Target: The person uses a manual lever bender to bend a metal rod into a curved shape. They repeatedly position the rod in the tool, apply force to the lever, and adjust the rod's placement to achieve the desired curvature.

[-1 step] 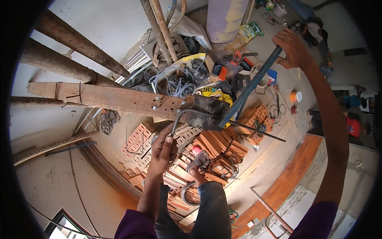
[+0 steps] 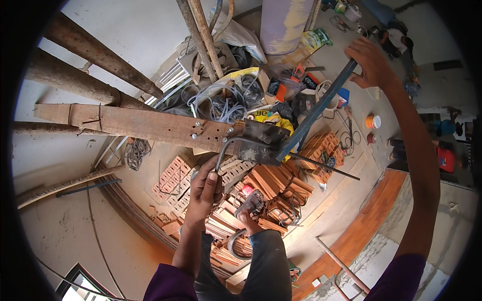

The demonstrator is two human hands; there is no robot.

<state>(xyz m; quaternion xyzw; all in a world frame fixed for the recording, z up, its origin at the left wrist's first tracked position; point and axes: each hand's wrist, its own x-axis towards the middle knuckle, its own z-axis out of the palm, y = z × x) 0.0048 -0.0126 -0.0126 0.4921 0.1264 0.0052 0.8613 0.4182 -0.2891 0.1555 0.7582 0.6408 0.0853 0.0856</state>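
Observation:
My left hand (image 2: 205, 189) is closed around the bent-down end of a thin steel rod (image 2: 329, 167). From there the rod curves over and runs across a dark metal plate (image 2: 256, 150), its straight end sticking out to the right. The plate sits at the right end of a wooden plank (image 2: 145, 122) with bolts in it. My right hand, arm stretched far out, (image 2: 372, 64) grips the upper end of a long blue-grey metal bar (image 2: 321, 107). The bar's lower end meets the plate beside the rod. How it joins there is hard to make out.
Rusty scaffold pipes (image 2: 100, 55) stand at the left, touching the plank. Below lie stacked bricks (image 2: 273, 180), with my foot (image 2: 246, 216) among them. Tangled clear hose (image 2: 226, 103) and bags lie beyond the plank. Other people (image 2: 396, 42) are at the far right.

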